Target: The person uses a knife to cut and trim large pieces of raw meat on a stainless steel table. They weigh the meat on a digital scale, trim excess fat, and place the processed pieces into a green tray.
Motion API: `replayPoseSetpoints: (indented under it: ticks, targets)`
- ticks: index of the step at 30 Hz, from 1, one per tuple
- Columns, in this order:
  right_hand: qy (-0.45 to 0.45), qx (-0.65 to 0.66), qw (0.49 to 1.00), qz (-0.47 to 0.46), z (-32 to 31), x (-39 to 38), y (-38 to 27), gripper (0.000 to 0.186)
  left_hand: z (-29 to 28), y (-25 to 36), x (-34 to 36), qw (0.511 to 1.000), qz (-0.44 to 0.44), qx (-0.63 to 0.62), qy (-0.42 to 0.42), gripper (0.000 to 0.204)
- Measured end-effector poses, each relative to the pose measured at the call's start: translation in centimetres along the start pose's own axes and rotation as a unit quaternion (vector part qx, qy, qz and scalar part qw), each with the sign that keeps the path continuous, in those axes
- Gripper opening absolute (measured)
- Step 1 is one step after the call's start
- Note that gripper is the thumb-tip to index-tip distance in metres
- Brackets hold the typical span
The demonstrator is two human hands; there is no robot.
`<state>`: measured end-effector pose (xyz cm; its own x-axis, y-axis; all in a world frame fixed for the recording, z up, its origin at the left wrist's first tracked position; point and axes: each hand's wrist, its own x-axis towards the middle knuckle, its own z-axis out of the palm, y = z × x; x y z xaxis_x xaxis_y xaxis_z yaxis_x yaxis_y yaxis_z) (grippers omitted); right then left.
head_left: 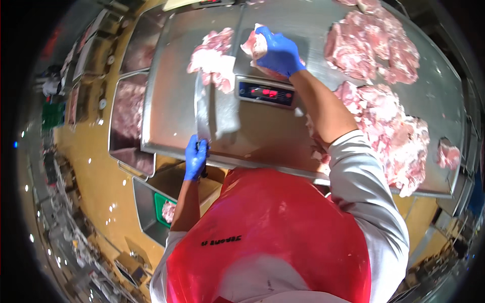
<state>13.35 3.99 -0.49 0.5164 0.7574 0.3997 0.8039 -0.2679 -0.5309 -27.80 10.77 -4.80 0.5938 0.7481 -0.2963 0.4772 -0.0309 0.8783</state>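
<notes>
My left hand point(196, 157), in a blue glove, is closed around the handle of a long knife point(200, 113) at the table's near edge. The blade points away from me, its tip close to a pile of raw meat pieces point(214, 59). Farther off, my right hand point(280, 53), also gloved in blue, grips a piece of raw meat point(256, 46) over the plate of a scale. The hand covers much of that piece. The scale's display panel point(266, 93), with lit red digits, faces me just below the right wrist.
Large heaps of raw meat point(374, 45) and more meat point(389, 136) lie on the steel table point(174, 101) at right, with a small piece point(447, 154) near the edge. Metal bins of meat point(129, 108) stand left. Below is a green basket point(160, 208) in a steel tub.
</notes>
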Motion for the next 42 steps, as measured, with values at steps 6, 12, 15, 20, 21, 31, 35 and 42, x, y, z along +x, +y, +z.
replayPoseSetpoints:
  ticks: [6, 12, 15, 20, 21, 31, 35, 42]
  targets:
    - [0.049, 0.609, 0.769, 0.191, -4.4, -7.5, 6.5, 0.077, -0.8, -3.5, -1.2, 0.999, 0.000, -0.050, 0.000, 0.010]
    - [0.026, 0.484, 0.857, 0.175, -1.3, -16.7, 4.5, 0.062, -1.1, -2.5, -0.4, 0.999, 0.008, -0.044, -0.010, 0.009]
    - [-0.050, 0.417, 0.897, 0.137, 0.1, -18.7, 1.0, 0.067, -1.6, -1.9, 0.1, 0.998, 0.021, -0.054, -0.016, 0.010]
    - [-0.269, 0.340, 0.900, 0.050, -3.2, -20.2, -9.0, 0.083, -1.0, -1.1, 0.8, 0.995, 0.062, -0.072, -0.010, 0.009]
    - [-0.278, 0.324, 0.904, 0.035, -3.4, -20.1, -9.2, 0.085, -0.8, -1.0, 0.7, 0.995, 0.064, -0.080, -0.009, 0.009]
    - [0.034, 0.029, 0.999, 0.008, -26.7, 3.2, 0.9, 0.110, -5.0, -4.5, -3.6, 0.994, 0.037, -0.064, 0.083, 0.009]
    - [0.366, -0.228, 0.897, -0.094, -36.4, 8.4, 5.7, 0.087, -4.8, -4.1, -3.4, 0.990, 0.057, -0.095, 0.091, 0.010]
    - [-0.145, 0.157, 0.972, -0.102, -11.6, -1.2, -1.1, 0.033, -6.8, -7.2, -5.4, 0.989, 0.016, -0.092, 0.117, 0.009]
